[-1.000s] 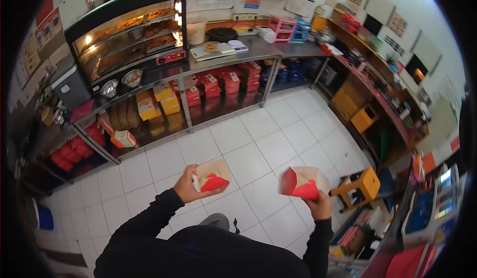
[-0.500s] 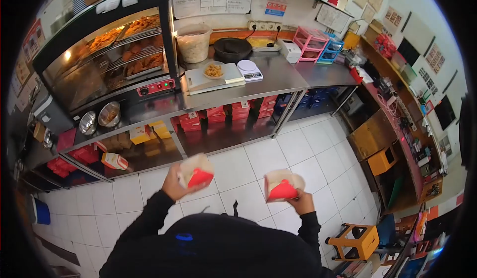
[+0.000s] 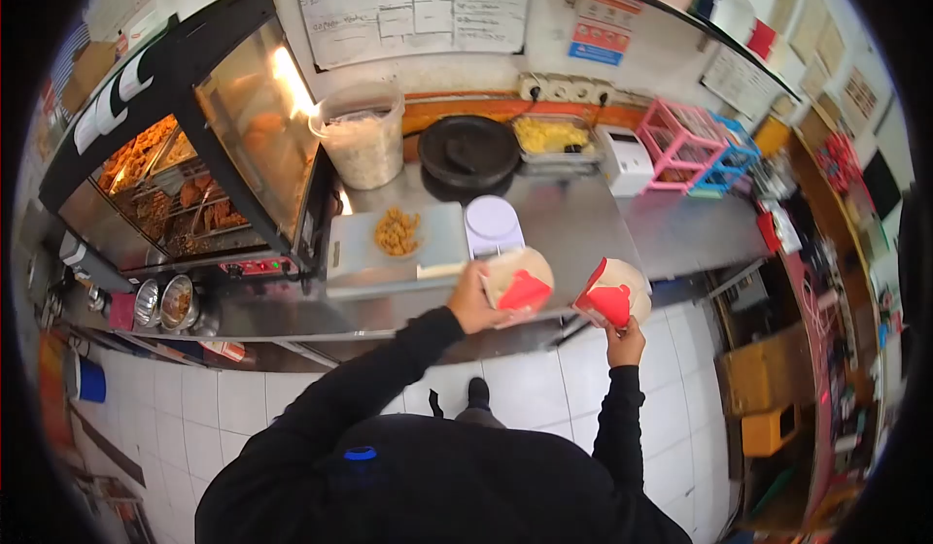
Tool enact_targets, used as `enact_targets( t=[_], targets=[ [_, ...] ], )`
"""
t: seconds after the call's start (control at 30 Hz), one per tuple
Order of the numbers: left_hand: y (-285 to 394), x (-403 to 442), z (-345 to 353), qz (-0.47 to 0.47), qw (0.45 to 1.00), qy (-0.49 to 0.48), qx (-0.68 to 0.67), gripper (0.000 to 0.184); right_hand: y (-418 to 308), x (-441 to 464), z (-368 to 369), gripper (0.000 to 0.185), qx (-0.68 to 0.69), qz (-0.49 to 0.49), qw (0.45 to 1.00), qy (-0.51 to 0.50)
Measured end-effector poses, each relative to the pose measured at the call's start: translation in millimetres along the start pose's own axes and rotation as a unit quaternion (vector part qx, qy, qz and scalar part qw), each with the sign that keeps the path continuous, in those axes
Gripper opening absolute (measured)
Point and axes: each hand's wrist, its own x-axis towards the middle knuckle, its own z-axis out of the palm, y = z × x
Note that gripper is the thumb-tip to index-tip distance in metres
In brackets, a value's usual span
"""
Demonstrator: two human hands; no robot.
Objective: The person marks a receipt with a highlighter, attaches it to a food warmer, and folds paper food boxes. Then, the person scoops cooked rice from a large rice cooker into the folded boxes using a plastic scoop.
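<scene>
My left hand grips a paper food box, cream inside with a red flap. It hangs over the counter's front edge, just below the small kitchen scale. To its right, my right hand pinches a second paper food box of the same kind by its lower side. Both boxes have open tops, and I see no food in them. Behind my left hand, fried pieces lie on a white cutting board, along with a pale-handled knife.
A heated display cabinet with fried food stands left. Along the wall are a plastic bucket, a black stone mortar, a tray of yellow food and pink drawers. Metal bowls sit far left.
I have stepped closer to the counter. Both hands have moved up and forward with their boxes, from over the floor to the counter's front edge, and the boxes are nearer each other.
</scene>
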Motion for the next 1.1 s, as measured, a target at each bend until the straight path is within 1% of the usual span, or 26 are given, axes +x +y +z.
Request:
enact_targets(
  t=[0.03, 0.1, 0.13, 0.17, 0.23, 0.27, 0.3, 0.33, 0.37, 0.43, 0.47, 0.5, 0.57, 0.63, 0.7, 0.77, 0.8, 0.83, 0.87, 0.9, 0.97, 1.07, 1.1],
  targets=[
    [-15.2, 22.7, 23.6, 0.006, 1.000, 0.002, 0.010, 0.082, 4.6, 36.5, 13.8, 0.026, 0.002, -0.004, 1.000, -0.013],
    [-33.6, 61.0, 65.4, -0.004, 0.999, 0.004, -0.045, 0.076, 21.1, 104.6, 46.5, 0.027, -0.001, -0.017, 0.999, -0.048],
    [-42.6, 78.1, 80.2, 0.007, 1.000, 0.005, -0.027, 0.077, 24.9, 128.2, 60.4, 0.030, -0.040, -0.024, 0.998, -0.043],
    [-52.5, 93.2, 93.6, 0.015, 1.000, 0.011, -0.008, 0.079, 38.9, 151.0, 74.9, 0.030, -0.002, -0.036, 0.998, -0.050],
    [-73.7, 119.4, 119.2, -0.007, 0.999, 0.022, -0.035, 0.085, 70.8, 196.9, 103.2, 0.030, 0.077, -0.059, 0.992, -0.078],
    [-78.7, 131.2, 128.9, 0.042, 0.998, 0.050, -0.002, 0.092, 74.3, 212.0, 106.5, 0.036, 0.061, -0.046, 0.991, -0.114],
    [-84.6, 139.3, 134.1, 0.092, 0.993, 0.068, 0.034, 0.100, 72.1, 222.4, 105.1, 0.043, 0.044, -0.028, 0.988, -0.144],
    [-78.2, 144.1, 130.6, 0.050, 0.997, 0.047, 0.030, 0.116, 59.6, 227.3, 101.1, 0.044, 0.010, -0.069, 0.987, -0.142],
    [-64.7, 147.2, 119.3, 0.039, 0.997, 0.053, 0.033, 0.120, 37.0, 226.8, 88.8, 0.046, -0.023, -0.108, 0.985, -0.133],
    [-44.5, 152.4, 88.0, 0.023, 0.997, 0.061, 0.037, 0.126, 8.8, 233.7, 65.4, 0.050, -0.034, -0.039, 0.987, -0.150],
    [-49.4, 151.8, 72.7, 0.038, 0.995, 0.082, 0.040, 0.124, -2.2, 233.9, 53.6, 0.051, 0.008, -0.021, 0.989, -0.144],
    [-59.9, 149.1, 52.9, 0.039, 0.992, 0.095, 0.069, 0.119, -13.1, 232.2, 44.0, 0.052, 0.050, -0.002, 0.989, -0.138],
    [-57.1, 141.5, -7.8, -0.008, 0.987, 0.160, 0.020, 0.085, -40.9, 225.8, 36.8, 0.051, 0.098, -0.005, 0.989, -0.113],
    [-63.3, 119.4, -76.2, -0.012, 0.982, 0.164, 0.094, 0.038, -57.4, 222.5, 43.1, 0.044, 0.135, -0.023, 0.982, -0.133],
    [-45.0, 93.0, -127.1, -0.065, 0.969, 0.237, 0.032, 0.007, -83.7, 215.3, 54.8, 0.042, 0.185, -0.050, 0.968, -0.161],
    [-9.2, 55.7, -162.0, -0.078, 0.980, 0.178, 0.042, 0.010, -114.1, 212.1, 75.3, 0.037, 0.220, -0.074, 0.951, -0.203],
    [-6.9, 32.1, -163.8, -0.154, 0.982, 0.103, -0.029, 0.013, -124.3, 211.3, 88.1, 0.036, 0.236, -0.091, 0.942, -0.223],
    [-3.9, 5.8, -154.4, -0.225, 0.969, 0.027, -0.100, 0.016, -136.4, 209.4, 102.4, 0.035, 0.253, -0.108, 0.931, -0.240],
    [-16.2, -25.7, -132.7, -0.364, 0.907, -0.018, -0.211, 0.022, -150.9, 205.7, 118.0, 0.032, 0.276, -0.106, 0.919, -0.262],
    [22.1, -26.3, -132.8, -0.465, 0.864, -0.104, -0.164, 0.031, -166.5, 200.5, 134.3, 0.032, 0.290, -0.116, 0.903, -0.293],
    [-15.2, -81.7, -113.3, -0.297, 0.919, -0.225, -0.126, 0.038, -202.4, 187.3, 166.3, 0.032, 0.318, -0.140, 0.870, -0.350],
    [-36.9, -95.5, -147.3, -0.246, 0.939, -0.186, -0.152, 0.042, -264.2, 155.6, 199.0, 0.028, 0.305, -0.148, 0.848, -0.406],
    [-41.4, -98.6, -167.5, -0.247, 0.947, -0.193, -0.067, 0.040, -285.4, 141.3, 215.4, 0.026, 0.305, -0.156, 0.835, -0.431]
  ],
)
